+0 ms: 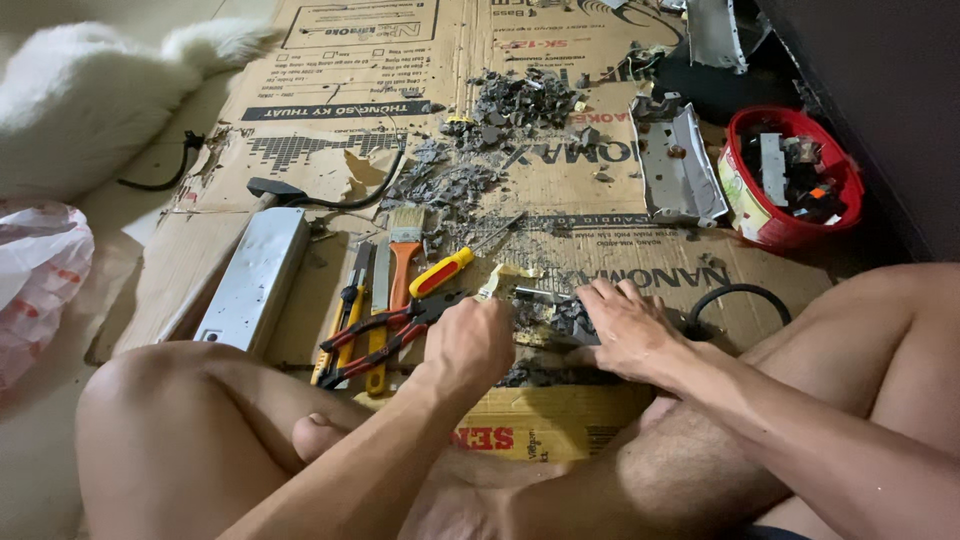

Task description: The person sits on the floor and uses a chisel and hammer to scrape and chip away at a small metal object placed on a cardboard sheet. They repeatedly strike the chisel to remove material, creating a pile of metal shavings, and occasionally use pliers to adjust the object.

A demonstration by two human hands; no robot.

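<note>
Flattened cardboard (330,90) covers the floor here, and the person sits cross-legged at its near edge, bare knees framing the work. Far left, a white furry heap (90,95) and a pink plastic bag (35,270). On the cardboard lies a long grey metal casing (252,280), a second bent metal panel (680,165) sits upper right, and beside that a red bowl (790,180) full of small parts. A spread of grey broken debris (500,120) litters the middle. Closer in, a row of tools: red-handled pliers (385,335), an orange-handled paintbrush (402,255), a yellow-and-red screwdriver (445,270). Now the hands: the left hand (468,345) is curled into a fist just beside the pliers, though what it grips I cannot tell; the right hand (630,330) is pressed down, fingers bent, onto a small grey component (560,315) lying between both hands on the cardboard.
</note>
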